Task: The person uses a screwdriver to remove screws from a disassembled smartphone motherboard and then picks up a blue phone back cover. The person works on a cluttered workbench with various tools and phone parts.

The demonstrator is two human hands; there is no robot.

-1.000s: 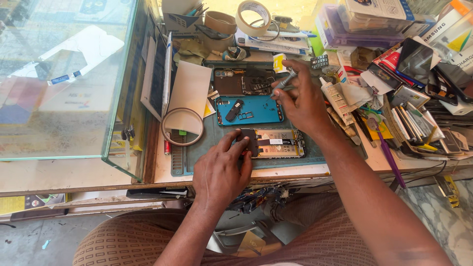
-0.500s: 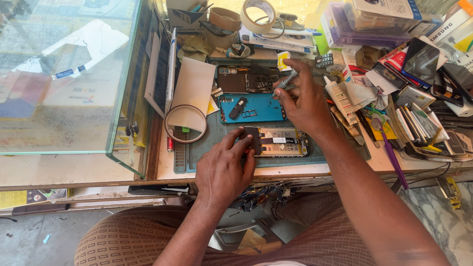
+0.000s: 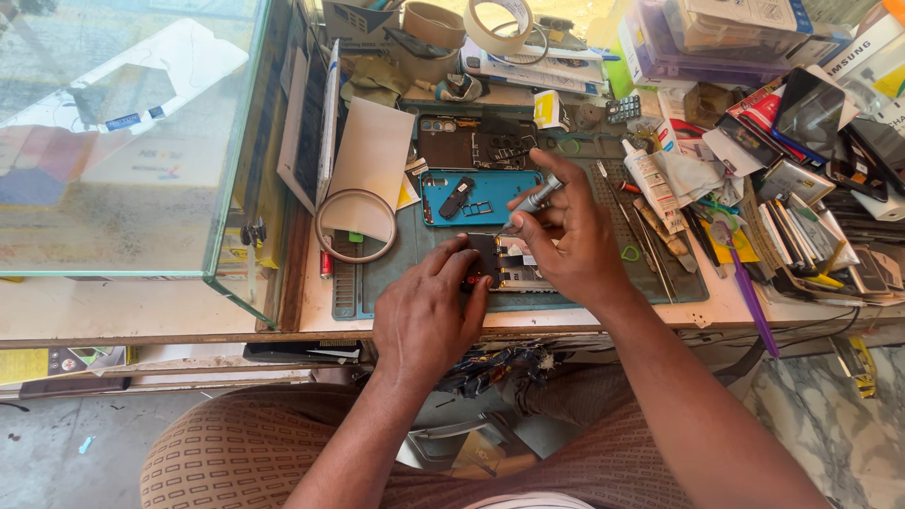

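The right hand [image 3: 575, 240] has come down from the blue plastic phone back cover [image 3: 481, 196] and now grips a thin grey screwdriver [image 3: 534, 201] over the opened phone body [image 3: 514, 269]; the left hand [image 3: 429, 311] keeps pinching this body near the bench's front edge

We see a phone repair stall: an opened phone [image 3: 514, 269] on a work mat [image 3: 396, 250], spare screens [image 3: 811, 113], tape rolls [image 3: 500, 24], a glue bottle [image 3: 646, 179] and a glass display case [image 3: 123, 141] crowding the surface [image 3: 141, 306].
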